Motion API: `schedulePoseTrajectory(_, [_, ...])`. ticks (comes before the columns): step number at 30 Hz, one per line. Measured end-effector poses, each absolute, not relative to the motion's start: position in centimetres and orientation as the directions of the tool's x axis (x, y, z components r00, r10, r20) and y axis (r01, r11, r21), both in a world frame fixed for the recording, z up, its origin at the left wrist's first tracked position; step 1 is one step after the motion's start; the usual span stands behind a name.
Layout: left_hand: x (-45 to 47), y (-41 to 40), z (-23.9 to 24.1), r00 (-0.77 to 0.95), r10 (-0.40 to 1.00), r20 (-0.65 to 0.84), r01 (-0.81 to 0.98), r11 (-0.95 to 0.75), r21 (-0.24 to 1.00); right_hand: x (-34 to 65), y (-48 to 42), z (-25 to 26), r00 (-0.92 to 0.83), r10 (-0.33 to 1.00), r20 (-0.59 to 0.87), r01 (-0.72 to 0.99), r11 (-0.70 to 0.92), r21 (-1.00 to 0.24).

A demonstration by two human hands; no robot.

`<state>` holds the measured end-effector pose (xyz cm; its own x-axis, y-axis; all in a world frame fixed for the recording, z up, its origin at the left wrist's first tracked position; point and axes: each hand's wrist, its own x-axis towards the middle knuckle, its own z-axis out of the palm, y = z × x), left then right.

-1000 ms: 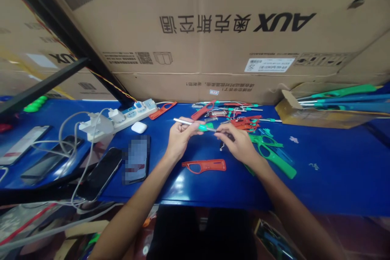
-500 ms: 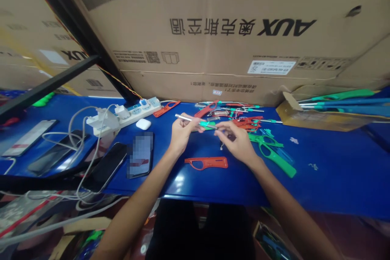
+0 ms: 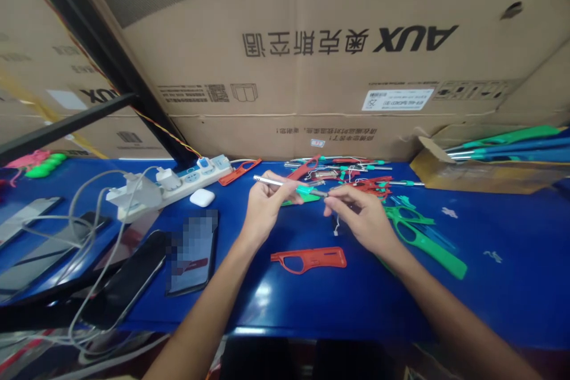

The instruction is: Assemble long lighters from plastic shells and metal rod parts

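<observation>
My left hand (image 3: 266,205) is closed round a metal lighter tube (image 3: 272,181) with a teal-green collar, its bare end pointing left. At the collar's other end, the fingers of my right hand (image 3: 360,214) pinch the thin tail of the same piece. A dark part with a white wire and small plug (image 3: 336,229) hangs by the right fingers; what it joins is hidden. On the blue table in front of me lies an orange lighter shell half (image 3: 312,257), apart from both hands. Behind the hands spreads a pile of orange shells, tubes and wires (image 3: 369,183).
Green shell halves (image 3: 430,246) lie right of my right hand. A cardboard box (image 3: 481,175) with long lighters stands at the back right. To the left are a power strip (image 3: 200,175), a white earbud case (image 3: 202,197), charging cables and several phones (image 3: 191,255).
My head view has shifted, so the table items appear lower and larger. Both hands still hold the tube, with the right hand drawn slightly farther from the left.
</observation>
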<state>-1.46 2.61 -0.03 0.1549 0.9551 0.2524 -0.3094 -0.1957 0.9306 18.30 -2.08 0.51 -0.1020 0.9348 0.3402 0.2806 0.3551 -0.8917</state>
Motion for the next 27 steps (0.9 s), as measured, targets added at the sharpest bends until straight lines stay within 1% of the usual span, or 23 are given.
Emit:
schedulePoseTrajectory(4, [-1.8, 2.3, 0.8, 0.165, 0.926, 0.340, -0.266, -0.290, 0.919, 17.9, -2.8, 1.1, -0.116, 0.964, 0.241, 0.187, 0.260, -0.947])
schedulePoseTrajectory(8, [-2.0, 2.2, 1.2, 0.201, 0.900, 0.386, -0.287, -0.323, 0.902, 17.8, -2.8, 1.2, -0.159, 0.977, 0.145, 0.096, 0.161, -0.982])
schedulePoseTrajectory(12, [-2.2, 2.6, 0.5, 0.232, 0.896, 0.379, -0.259, -0.319, 0.912, 17.8, -2.6, 1.1, -0.219, 0.965, 0.143, 0.037, 0.154, -0.987])
schedulePoseTrajectory(15, [-2.4, 3.3, -0.5, 0.252, 0.907, 0.338, -0.171, -0.302, 0.938, 17.6, -2.6, 1.1, -0.221, 0.966, 0.131, 0.002, 0.135, -0.991])
schedulePoseTrajectory(16, [-2.5, 3.5, -0.7, 0.220, 0.919, 0.328, -0.130, -0.305, 0.943, 17.5, -2.6, 1.0, -0.211, 0.971, 0.112, -0.017, 0.111, -0.994])
schedulePoseTrajectory(17, [-2.6, 3.7, -0.9, 0.143, 0.930, 0.338, -0.088, -0.328, 0.941, 17.4, -2.7, 1.0, -0.204, 0.976, 0.083, -0.034, 0.078, -0.996])
schedulePoseTrajectory(18, [-2.9, 3.8, -0.8, 0.012, 0.926, 0.378, -0.041, -0.378, 0.925, 17.3, -2.7, 1.1, -0.200, 0.978, 0.051, -0.049, 0.042, -0.998])
schedulePoseTrajectory(19, [-3.1, 3.7, -0.6, -0.147, 0.881, 0.449, 0.025, -0.451, 0.892, 17.2, -2.7, 1.1, -0.202, 0.979, 0.020, -0.059, 0.009, -0.998])
schedulePoseTrajectory(20, [-3.4, 3.6, -0.3, -0.285, 0.789, 0.544, 0.121, -0.534, 0.837, 17.2, -2.8, 1.1, -0.209, 0.978, -0.007, -0.063, -0.020, -0.998])
schedulePoseTrajectory(21, [-3.7, 3.3, 0.2, -0.370, 0.661, 0.653, 0.239, -0.611, 0.754, 17.2, -2.8, 1.2, -0.216, 0.976, -0.030, -0.062, -0.044, -0.997])
schedulePoseTrajectory(22, [-3.9, 2.9, 0.8, -0.338, 0.557, 0.759, 0.360, -0.669, 0.651, 17.3, -2.7, 1.2, -0.218, 0.975, -0.046, -0.062, -0.061, -0.996])
schedulePoseTrajectory(23, [-4.1, 2.5, 1.4, -0.187, 0.503, 0.844, 0.444, -0.723, 0.529, 17.3, -2.7, 1.3, -0.211, 0.976, -0.059, -0.065, -0.074, -0.995])
schedulePoseTrajectory(24, [-4.1, 2.1, 1.9, 0.037, 0.479, 0.877, 0.470, -0.783, 0.408, 17.4, -2.7, 1.3, -0.198, 0.978, -0.071, -0.068, -0.086, -0.994])
schedulePoseTrajectory(25, [-3.9, 1.8, 2.2, 0.292, 0.466, 0.835, 0.442, -0.840, 0.314, 17.5, -2.6, 1.3, -0.183, 0.980, -0.080, -0.070, -0.095, -0.993])
schedulePoseTrajectory(26, [-3.7, 1.6, 2.3, 0.496, 0.447, 0.744, 0.392, -0.880, 0.267, 17.6, -2.6, 1.2, -0.170, 0.982, -0.086, -0.071, -0.099, -0.993])
schedulePoseTrajectory(27, [-3.5, 1.7, 2.3, 0.626, 0.426, 0.653, 0.346, -0.903, 0.257, 17.7, -2.5, 1.1, -0.163, 0.983, -0.088, -0.067, -0.100, -0.993])
